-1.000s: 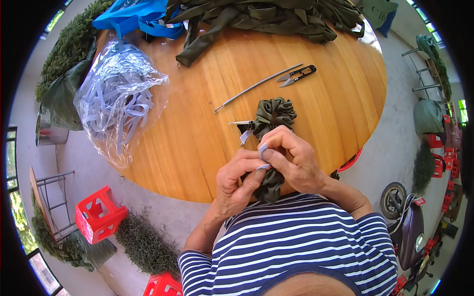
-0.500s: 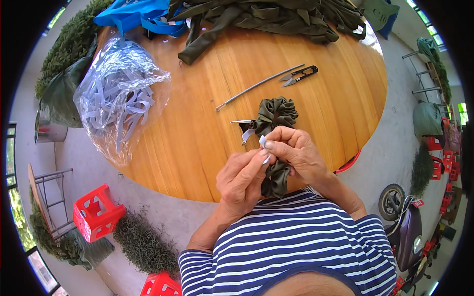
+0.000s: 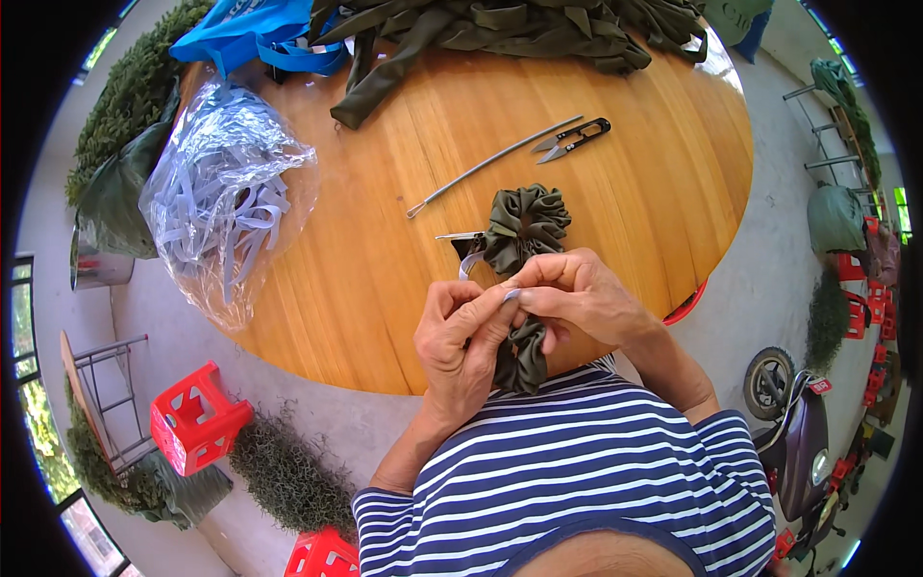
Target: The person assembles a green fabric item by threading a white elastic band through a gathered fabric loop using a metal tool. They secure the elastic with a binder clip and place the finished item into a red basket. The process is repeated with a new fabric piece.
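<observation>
My left hand [image 3: 464, 337] and my right hand [image 3: 577, 298] meet at the near edge of the table, both closed in a pinch. Between their fingertips is a white elastic band [image 3: 511, 294], of which only a short bit shows. Gathered dark green fabric [image 3: 527, 227], ruffled like a scrunchie, lies just beyond my fingers, and more of it [image 3: 522, 358] hangs below them. Beside the ruffled cloth, a strip of pale elastic [image 3: 469, 263] curves near a thin metal tool [image 3: 460, 236], whose kind is hard to make out.
A round wooden table [image 3: 365, 288] carries black thread snips [image 3: 574, 140], a grey rod with a looped wire end [image 3: 490, 166], a clear bag of white elastic strips [image 3: 231, 197], a blue bag [image 3: 255, 38] and a dark green fabric pile [image 3: 500, 34]. Red stools [image 3: 199, 420] stand on the floor.
My hands have drawn together, and the two elastic ends that showed apart are now at one spot between my fingertips. The whole view has shifted slightly.
</observation>
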Tool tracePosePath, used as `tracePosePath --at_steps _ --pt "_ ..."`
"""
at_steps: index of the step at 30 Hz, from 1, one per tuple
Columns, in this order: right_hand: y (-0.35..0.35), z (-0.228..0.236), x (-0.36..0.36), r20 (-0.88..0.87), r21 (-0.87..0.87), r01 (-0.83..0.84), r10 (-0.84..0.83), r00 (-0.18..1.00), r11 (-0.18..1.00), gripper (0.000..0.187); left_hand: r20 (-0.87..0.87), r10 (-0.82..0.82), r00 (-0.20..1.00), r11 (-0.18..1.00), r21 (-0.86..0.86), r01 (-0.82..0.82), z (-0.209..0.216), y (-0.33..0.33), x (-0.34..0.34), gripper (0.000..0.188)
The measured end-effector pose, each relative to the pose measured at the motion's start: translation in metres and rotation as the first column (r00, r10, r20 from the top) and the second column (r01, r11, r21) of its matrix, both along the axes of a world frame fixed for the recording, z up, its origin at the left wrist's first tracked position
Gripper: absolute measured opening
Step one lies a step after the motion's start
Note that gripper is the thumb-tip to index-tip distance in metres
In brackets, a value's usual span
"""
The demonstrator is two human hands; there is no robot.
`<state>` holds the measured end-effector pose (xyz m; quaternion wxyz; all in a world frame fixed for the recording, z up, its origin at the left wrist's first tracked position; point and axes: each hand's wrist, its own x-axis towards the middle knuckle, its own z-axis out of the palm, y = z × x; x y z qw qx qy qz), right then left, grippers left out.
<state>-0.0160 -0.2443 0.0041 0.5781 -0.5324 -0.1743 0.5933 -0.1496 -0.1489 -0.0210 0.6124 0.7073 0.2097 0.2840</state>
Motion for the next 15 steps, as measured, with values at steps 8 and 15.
tracePosePath --at_steps 8,15 --pt "-0.005 -0.018 0.000 -0.105 -0.100 -0.002 -0.008 0.994 0.995 0.019 -0.117 -0.181 0.976 0.983 -0.005 0.182 0.003 0.010 0.003 0.033" --pt "-0.008 -0.026 -0.007 -0.356 0.087 0.148 -0.108 0.928 0.985 0.016 0.020 -0.205 0.979 0.880 -0.434 0.193 0.004 0.013 -0.003 0.027"
